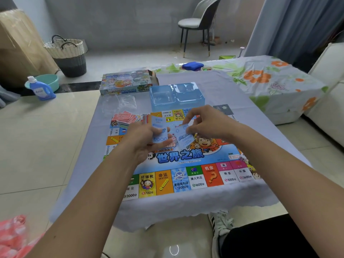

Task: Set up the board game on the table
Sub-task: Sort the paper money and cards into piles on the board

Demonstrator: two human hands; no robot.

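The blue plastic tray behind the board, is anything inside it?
The blue plastic tray looks empty: its see-through compartments show no pieces. It overlaps the far edge of the game board, hiding the squares beneath.

Soft, even daylight fills the room, cool and slightly bluish, seeming to come from the curtained side at upper right. Shadows are faint. A pale sheen lies on the floor tiles (42, 138), and a small bright ring of glare shows on the floor at the bottom edge. The wide lens bows the walls and stretches both forearms toward the corners. The blue cards (159, 131) are smeared by motion blur; the board (186, 175) print reads fairly sharp.
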